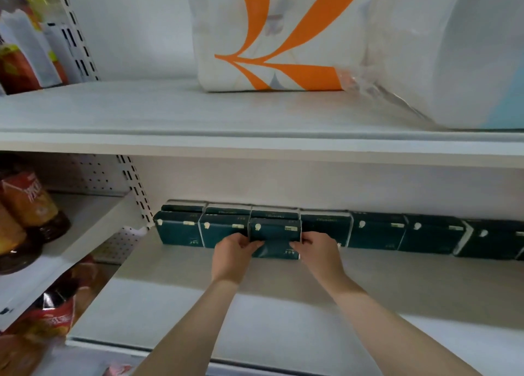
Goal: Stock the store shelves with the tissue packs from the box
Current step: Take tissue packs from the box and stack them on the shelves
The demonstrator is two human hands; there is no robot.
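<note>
A row of dark green tissue packs stands along the back of the lower white shelf. At the left end a second row of packs stands in front of the first. I hold one dark green tissue pack upright in that front row, third from the left. My left hand grips its left edge and my right hand grips its right edge. The pack's lower front bulges between my fingers. The box is out of view.
On the upper shelf sit large white paper-roll packs, one with orange stripes, another on the right. To the left, a neighbouring shelf bay holds drink bottles with red and orange labels. A slotted upright separates the bays.
</note>
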